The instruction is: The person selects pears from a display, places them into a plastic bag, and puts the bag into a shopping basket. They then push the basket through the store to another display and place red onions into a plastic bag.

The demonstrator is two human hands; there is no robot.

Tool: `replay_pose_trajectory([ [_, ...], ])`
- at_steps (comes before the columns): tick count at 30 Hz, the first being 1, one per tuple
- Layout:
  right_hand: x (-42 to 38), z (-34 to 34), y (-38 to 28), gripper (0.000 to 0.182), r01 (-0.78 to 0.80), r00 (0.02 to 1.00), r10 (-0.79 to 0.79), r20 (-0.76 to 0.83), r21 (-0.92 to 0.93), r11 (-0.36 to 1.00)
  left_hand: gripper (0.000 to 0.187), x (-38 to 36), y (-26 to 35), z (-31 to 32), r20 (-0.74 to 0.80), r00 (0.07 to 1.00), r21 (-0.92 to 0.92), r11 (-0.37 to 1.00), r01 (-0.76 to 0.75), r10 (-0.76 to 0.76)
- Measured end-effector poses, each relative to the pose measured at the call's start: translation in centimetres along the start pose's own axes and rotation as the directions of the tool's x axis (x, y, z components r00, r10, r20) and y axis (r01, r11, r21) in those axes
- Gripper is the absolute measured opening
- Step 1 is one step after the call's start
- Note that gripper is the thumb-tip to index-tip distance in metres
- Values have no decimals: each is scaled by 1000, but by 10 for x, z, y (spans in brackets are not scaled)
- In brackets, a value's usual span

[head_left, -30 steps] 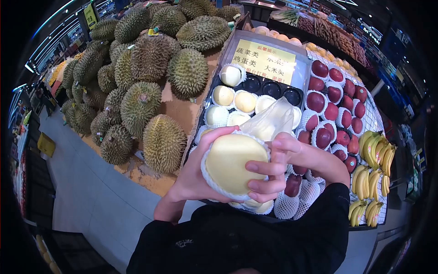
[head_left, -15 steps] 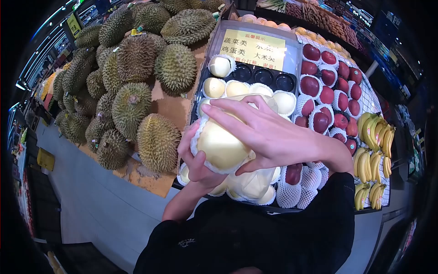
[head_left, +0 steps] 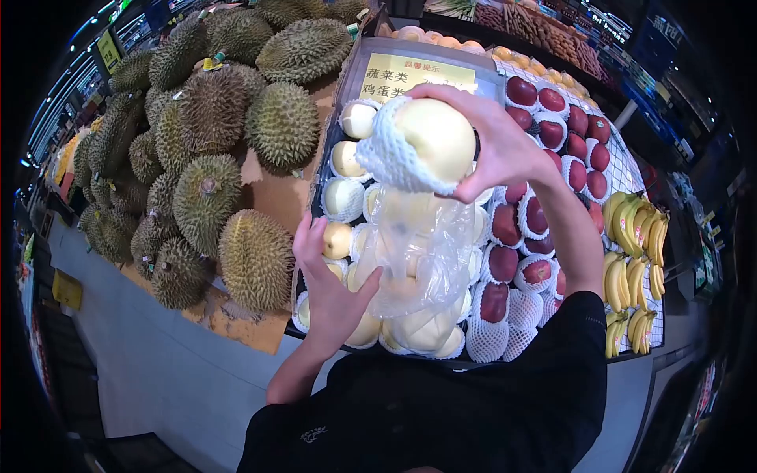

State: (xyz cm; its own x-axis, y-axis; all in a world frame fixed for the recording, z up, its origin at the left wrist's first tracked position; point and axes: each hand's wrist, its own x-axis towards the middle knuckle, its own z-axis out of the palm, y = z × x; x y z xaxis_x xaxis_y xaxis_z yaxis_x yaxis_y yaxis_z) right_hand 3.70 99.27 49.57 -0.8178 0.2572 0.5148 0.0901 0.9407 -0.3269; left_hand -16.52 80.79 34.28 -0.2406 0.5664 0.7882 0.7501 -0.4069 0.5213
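Observation:
My right hand (head_left: 505, 138) grips a large pale-yellow round fruit (head_left: 441, 142), partly wrapped in a white foam net (head_left: 386, 150), above the display. My left hand (head_left: 335, 288) is open and holds nothing, fingers apart, over the left edge of the pale fruit rows. A clear plastic bag (head_left: 422, 252) lies on the pale fruits in the middle, with more fruits showing in or under its lower part. Beside it, a pale fruit in a net (head_left: 343, 197) sits in the tray.
Durians (head_left: 209, 197) are piled on cardboard at the left. Red apples in foam nets (head_left: 505, 225) fill the right part of the display, with bananas (head_left: 627, 221) beyond. A yellow paper sign (head_left: 382, 75) lies behind the pale fruits.
My right hand has lifted the fruit up and to the right. My left hand has let go of it and opened lower down. The bag is now more visible.

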Motion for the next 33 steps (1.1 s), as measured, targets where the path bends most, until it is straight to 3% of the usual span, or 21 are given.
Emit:
replay_pose_trajectory([
  [1,4,-5,14,91,-75,996,72,-48,-55,996,71,-2,-5,-4,149,977,-135,976,172,-152],
  [2,7,-7,36,87,-148,986,148,-75,2,989,65,-4,-9,-7,310,911,-240,905,351,-271],
  [3,10,-8,61,91,-178,981,171,-96,-76,981,50,-9,-11,-8,373,857,-289,834,471,-355],
  [4,13,-5,88,91,-171,982,164,-95,-75,982,50,-15,-12,-9,367,859,-287,835,469,-357],
  [6,16,8,136,90,-131,991,112,-73,-357,925,35,-24,-13,-10,360,868,-331,823,462,-342],
  [7,15,16,156,90,-128,991,137,-7,-409,904,24,-25,-9,-13,373,861,-368,796,480,-347],
  [8,15,23,170,90,-121,985,165,56,-459,880,24,-29,-8,-14,368,862,-366,799,478,-347],
  [10,17,38,188,93,-78,959,201,200,-496,865,19,-40,-7,-19,337,861,-466,727,505,-382],
  [12,17,53,199,95,-70,931,236,279,-496,866,20,-47,-8,-27,286,866,-420,759,497,-409],
  [14,19,65,207,96,-76,934,231,271,-484,872,22,-55,-16,-36,93,852,-567,677,470,-514],
  [24,25,93,239,98,98,919,128,373,-532,841,29,-82,-19,-45,148,787,-530,624,575,-599],
  [27,27,99,242,90,113,894,160,418,-556,823,29,-81,-18,-42,141,785,-527,625,576,-604],
  [30,24,106,245,75,136,926,110,362,-590,796,30,-78,-16,-37,127,796,-554,623,552,-592],
  [33,20,113,245,68,171,915,221,336,-822,543,32,-72,-15,-28,108,798,-576,616,537,-594],
])
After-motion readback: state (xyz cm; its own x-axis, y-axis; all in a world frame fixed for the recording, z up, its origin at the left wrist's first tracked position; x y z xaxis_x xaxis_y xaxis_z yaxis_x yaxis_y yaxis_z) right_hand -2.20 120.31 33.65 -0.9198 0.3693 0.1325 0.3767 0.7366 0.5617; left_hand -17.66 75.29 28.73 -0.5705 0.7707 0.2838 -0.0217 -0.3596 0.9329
